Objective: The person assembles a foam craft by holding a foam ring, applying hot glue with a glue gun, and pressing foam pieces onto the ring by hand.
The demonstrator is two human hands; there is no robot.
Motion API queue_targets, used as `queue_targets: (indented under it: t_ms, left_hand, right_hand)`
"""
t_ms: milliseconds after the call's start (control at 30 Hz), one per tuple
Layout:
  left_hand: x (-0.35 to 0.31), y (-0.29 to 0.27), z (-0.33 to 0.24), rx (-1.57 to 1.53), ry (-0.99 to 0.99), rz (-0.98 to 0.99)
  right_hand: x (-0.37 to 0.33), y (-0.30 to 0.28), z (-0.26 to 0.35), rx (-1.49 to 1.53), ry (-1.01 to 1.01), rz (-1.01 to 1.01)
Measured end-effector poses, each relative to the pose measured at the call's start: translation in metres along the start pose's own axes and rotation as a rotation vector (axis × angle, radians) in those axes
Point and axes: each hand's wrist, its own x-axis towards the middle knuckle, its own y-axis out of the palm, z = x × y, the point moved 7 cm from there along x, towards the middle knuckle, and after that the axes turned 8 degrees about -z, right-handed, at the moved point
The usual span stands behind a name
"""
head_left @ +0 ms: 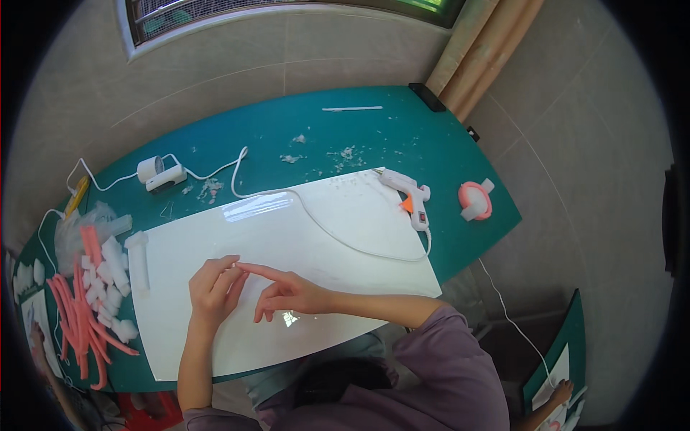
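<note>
Over the white board (374, 294), my left hand (213, 289) is closed in a pinch, thumb against fingertips. A tiny pale speck shows at those fingertips, too small to name. The index finger of my right hand (293, 293) is stretched out and its tip meets the left fingertips. Its other fingers are loosely bent and apart, with nothing in them. A white glue gun (410, 195) with an orange trigger lies at the board's far right corner, touched by neither hand. Its white cord (338, 237) loops across the board.
Pink foam strips (80, 327) and white foam pieces (108, 287) are piled left of the board. A pink ring with white pieces (475, 200) lies at right. Glue scraps (348, 154) and a white stick (352, 108) lie farther back. Another person's hand (562, 393) shows at lower right.
</note>
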Motion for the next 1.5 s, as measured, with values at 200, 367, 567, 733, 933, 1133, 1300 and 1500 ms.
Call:
queue_targets:
  t_ms: [200,367,567,733,933,1133,1300,1500]
  left_hand:
    - [0.002,0.005,-0.003,0.076,0.035,0.030]
    - [0.002,0.008,-0.007,0.073,0.039,0.054]
    - [0.003,0.008,-0.006,0.091,0.043,0.064]
    - [-0.002,0.010,0.000,0.066,-0.004,0.053]
    - [0.000,0.010,0.002,0.087,0.005,0.036]
    - [0.001,0.012,-0.002,0.079,0.015,0.029]
    - [-0.002,0.008,0.000,0.113,0.002,0.028]
    - [-0.009,0.013,0.009,0.040,0.024,0.066]
  right_hand:
    - [0.001,-0.051,0.041,-1.615,-0.174,-0.150]
    - [-0.114,-0.203,0.121,-1.803,0.558,-1.180]
    - [-0.154,-0.263,0.087,-1.340,1.077,-1.124]
    - [-0.144,-0.258,0.121,-1.405,0.310,-1.349]
    - [-0.128,-0.213,0.154,-0.939,-0.505,-1.456]
    - [-0.138,-0.209,0.150,-0.821,-0.803,-1.469]
    - [-0.130,-0.213,0.142,-0.681,-0.826,-1.464]
    - [-0.126,-0.235,0.129,-0.847,-0.775,-1.478]
